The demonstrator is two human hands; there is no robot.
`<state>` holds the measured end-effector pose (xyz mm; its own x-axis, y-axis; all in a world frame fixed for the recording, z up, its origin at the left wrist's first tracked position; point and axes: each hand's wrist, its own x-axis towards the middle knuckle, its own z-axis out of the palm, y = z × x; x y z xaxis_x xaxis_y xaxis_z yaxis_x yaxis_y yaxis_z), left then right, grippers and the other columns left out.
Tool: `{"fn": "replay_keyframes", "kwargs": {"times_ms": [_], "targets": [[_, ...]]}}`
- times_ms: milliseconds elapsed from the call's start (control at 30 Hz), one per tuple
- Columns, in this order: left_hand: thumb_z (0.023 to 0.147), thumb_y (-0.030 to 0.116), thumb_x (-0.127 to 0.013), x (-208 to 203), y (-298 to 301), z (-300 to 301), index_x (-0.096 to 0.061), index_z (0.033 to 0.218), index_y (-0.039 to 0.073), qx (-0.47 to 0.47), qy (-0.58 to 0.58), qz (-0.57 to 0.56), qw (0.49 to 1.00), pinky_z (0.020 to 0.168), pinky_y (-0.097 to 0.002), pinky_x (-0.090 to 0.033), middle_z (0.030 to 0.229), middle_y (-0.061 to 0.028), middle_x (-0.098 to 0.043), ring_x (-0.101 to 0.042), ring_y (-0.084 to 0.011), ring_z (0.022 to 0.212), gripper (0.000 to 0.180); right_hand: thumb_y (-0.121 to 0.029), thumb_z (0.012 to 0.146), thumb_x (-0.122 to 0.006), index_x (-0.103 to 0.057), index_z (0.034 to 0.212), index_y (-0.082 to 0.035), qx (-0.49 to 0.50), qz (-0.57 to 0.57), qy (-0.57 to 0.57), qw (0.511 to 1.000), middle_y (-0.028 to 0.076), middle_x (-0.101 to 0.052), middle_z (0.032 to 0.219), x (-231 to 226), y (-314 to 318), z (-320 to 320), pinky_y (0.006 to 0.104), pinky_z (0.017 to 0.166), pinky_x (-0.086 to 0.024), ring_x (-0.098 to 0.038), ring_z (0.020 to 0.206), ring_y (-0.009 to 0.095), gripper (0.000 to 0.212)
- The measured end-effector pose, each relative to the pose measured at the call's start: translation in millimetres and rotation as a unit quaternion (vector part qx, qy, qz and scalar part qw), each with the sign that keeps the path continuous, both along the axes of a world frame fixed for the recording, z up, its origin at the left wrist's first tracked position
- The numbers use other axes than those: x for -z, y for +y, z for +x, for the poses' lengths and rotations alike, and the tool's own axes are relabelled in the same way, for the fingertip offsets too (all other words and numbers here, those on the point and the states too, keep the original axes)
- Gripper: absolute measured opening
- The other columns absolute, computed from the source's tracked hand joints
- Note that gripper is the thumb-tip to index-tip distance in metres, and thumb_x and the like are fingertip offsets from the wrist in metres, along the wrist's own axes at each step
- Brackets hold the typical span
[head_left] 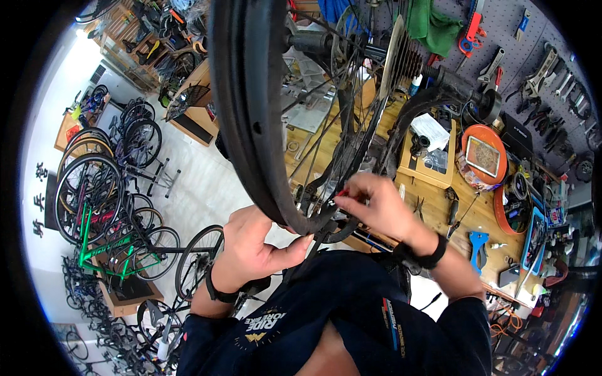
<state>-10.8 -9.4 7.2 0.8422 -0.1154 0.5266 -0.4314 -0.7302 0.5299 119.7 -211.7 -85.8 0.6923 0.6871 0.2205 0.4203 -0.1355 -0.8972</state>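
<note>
A bicycle wheel with a bare black rim (241,125) stands upright before me, held in a dark truing stand (401,122). Its hub carries a stack of sprockets (411,64) beside a thin pale disc (391,59). At the near bottom of the wheel, my left hand (251,244) grips the rim, its thumb lying along the near side. My right hand (384,210) is closed in a pinch beside the spokes, just right of the rim. Between its fingertips shows a small red tool (342,193), which looks like a spoke wrench; the fingers cover most of it.
Behind the wheel runs a wooden workbench (467,210) with a cardboard box (429,164), an orange round tray (484,156) and a blue-handled tool (478,250). Wrenches and pliers hang on a pegboard (433,15). Bicycles, including a green frame (84,235), stand at left.
</note>
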Motion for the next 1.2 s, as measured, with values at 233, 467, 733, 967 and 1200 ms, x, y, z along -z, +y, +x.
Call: {"fn": "replay_keyframes", "kwargs": {"times_ms": [233, 467, 733, 967, 1200], "targets": [[0.070, 0.013, -0.081, 10.4, 5.5, -5.5, -0.069, 0.088, 0.000, 0.011, 0.017, 0.036, 0.999, 0.063, -0.0293, -0.053, 0.086, -0.0130, -0.072, -0.070, -0.0209, 0.072, 0.025, -0.014, 0.081, -0.076, -0.058, 0.072, 0.004, 0.039, -0.029, -0.035, 0.998, 0.015, -0.058, 0.071, -0.5, -8.9, -13.8, 0.0365, 0.056, -0.047, -0.060, 0.062, 0.028, 0.027], [0.074, 0.010, -0.081, 19.3, 14.5, -5.0, -0.063, 0.098, -0.005, 0.065, 0.032, 0.025, 0.997, 0.070, -0.0310, -0.055, 0.093, -0.0174, -0.069, -0.071, -0.0246, 0.083, 0.034, -0.009, 0.082, -0.077, -0.062, 0.086, 0.004, 0.062, 0.035, 0.083, 0.994, 0.011, -0.065, 0.085, -20.3, -27.5, -11.8, 0.0300, 0.065, -0.053, -0.065, 0.072, 0.017, 0.020], [0.074, 0.003, -0.079, 41.9, 11.1, -4.1, -0.067, 0.099, -0.004, 0.049, 0.056, 0.015, 0.997, 0.072, -0.0299, -0.056, 0.100, -0.0158, -0.069, -0.070, -0.0211, 0.085, 0.028, -0.004, 0.085, -0.075, -0.059, 0.099, 0.006, -0.019, 0.129, 0.242, 0.961, 0.009, -0.068, 0.092, -37.0, -0.2, -16.8, 0.0228, 0.071, -0.053, -0.064, 0.083, 0.008, 0.024], [0.074, 0.004, -0.079, 42.9, 7.9, -2.1, -0.069, 0.101, -0.003, 0.057, 0.064, -0.014, 0.996, 0.071, -0.0293, -0.056, 0.099, -0.0144, -0.070, -0.071, -0.0206, 0.084, 0.030, -0.001, 0.084, -0.075, -0.058, 0.104, 0.006, -0.046, 0.187, 0.310, 0.931, 0.010, -0.068, 0.096, -22.5, 4.6, -0.7, 0.0223, 0.070, -0.054, -0.065, 0.086, 0.010, 0.028], [0.074, 0.005, -0.079, 48.9, 11.2, -1.1, -0.070, 0.097, -0.003, 0.059, 0.056, 0.005, 0.997, 0.070, -0.0291, -0.056, 0.095, -0.0135, -0.070, -0.071, -0.0200, 0.081, 0.025, 0.004, 0.083, -0.073, -0.057, 0.109, 0.005, -0.096, 0.159, 0.334, 0.924, 0.014, -0.067, 0.110, -23.1, 4.3, 4.1, 0.0285, 0.088, -0.055, -0.066, 0.100, 0.016, 0.030]]}}
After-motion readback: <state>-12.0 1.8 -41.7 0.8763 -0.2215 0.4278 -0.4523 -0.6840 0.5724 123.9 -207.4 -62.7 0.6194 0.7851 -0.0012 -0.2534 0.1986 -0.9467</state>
